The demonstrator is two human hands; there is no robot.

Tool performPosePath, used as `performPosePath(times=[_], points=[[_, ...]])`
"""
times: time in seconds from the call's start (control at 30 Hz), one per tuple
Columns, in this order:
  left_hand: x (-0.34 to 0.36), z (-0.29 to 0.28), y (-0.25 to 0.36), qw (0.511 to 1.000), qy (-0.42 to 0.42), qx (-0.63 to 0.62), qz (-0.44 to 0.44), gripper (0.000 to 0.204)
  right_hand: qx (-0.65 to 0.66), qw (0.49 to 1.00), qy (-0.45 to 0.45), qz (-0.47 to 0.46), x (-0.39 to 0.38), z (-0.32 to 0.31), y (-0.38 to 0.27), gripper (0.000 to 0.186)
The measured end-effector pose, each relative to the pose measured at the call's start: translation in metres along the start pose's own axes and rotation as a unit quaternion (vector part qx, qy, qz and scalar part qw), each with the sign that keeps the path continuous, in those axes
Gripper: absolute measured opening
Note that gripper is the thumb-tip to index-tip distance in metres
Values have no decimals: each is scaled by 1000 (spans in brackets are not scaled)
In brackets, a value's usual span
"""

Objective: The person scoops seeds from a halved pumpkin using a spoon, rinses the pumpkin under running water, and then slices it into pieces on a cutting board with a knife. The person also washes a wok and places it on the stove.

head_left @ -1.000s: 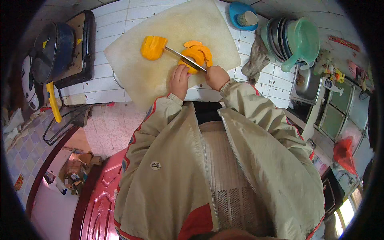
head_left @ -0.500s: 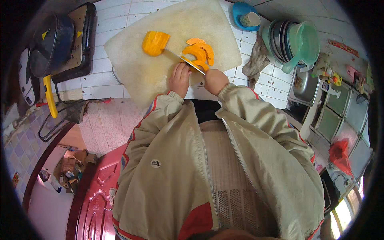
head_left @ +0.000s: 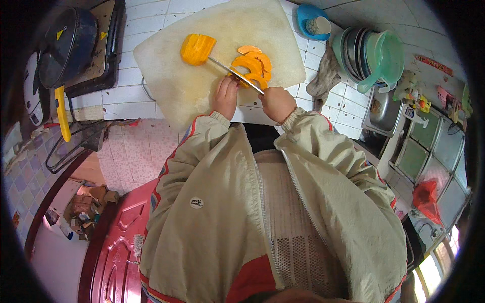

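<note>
R hand (head_left: 278, 104) closed round handle end of knife (head_left: 235, 74); blade slants up-L over cutting board (head_left: 166, 63), tip by lower R edge of pumpkin chunk (head_left: 197, 49), can't tell if touching. L hand (head_left: 226, 97) just L of blade, fingers bent, tips by a small orange bit (head_left: 244, 85) partly hidden under knife; can't tell if pinching it. Curved pumpkin slices (head_left: 254, 62) lie bunched on board, R of blade, some overlapping. Board sits askew on white tiled counter (head_left: 132, 108).

Far R on counter: blue dish (head_left: 305, 14) w/ cup (head_left: 319, 25) in it, crumpled grey cloth (head_left: 323, 78) below, then stacked bowls (head_left: 348, 48) & green scoop (head_left: 386, 55). Sink (head_left: 382, 115) further R. Far L: dark pan (head_left: 70, 43), yellow handle, on stove (head_left: 104, 50).
</note>
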State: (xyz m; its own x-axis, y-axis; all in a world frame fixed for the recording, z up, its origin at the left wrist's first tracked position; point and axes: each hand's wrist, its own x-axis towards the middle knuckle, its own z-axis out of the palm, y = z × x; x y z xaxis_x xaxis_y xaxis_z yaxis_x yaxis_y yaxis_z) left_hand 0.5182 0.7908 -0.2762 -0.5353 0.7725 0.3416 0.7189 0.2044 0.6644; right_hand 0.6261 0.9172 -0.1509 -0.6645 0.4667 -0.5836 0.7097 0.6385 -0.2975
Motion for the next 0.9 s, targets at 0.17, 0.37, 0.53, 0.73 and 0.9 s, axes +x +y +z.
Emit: performPosePath(times=[0.17, 0.37, 0.53, 0.73, 0.9], points=[[-6, 7, -3, 1000, 16, -12, -17, 19, -6, 1000, -14, -2, 9, 8, 3, 21], [-8, 7, -5, 997, 32, -59, -46, 15, 6, 1000, -8, 7, 40, 56, 10, 20], [-1, -1, -2, 997, 27, -48, -56, 13, 19, 998, 24, -51, 45, 42, 16, 25], [17, 1, -7, 993, -47, -73, -76, 22, 88, 988, 108, -66, 22, -2, 14, 26], [54, -27, -3, 990, -125, -58, 40, 70, 135, 969, 199, -58, 13, -20, 53, 32]])
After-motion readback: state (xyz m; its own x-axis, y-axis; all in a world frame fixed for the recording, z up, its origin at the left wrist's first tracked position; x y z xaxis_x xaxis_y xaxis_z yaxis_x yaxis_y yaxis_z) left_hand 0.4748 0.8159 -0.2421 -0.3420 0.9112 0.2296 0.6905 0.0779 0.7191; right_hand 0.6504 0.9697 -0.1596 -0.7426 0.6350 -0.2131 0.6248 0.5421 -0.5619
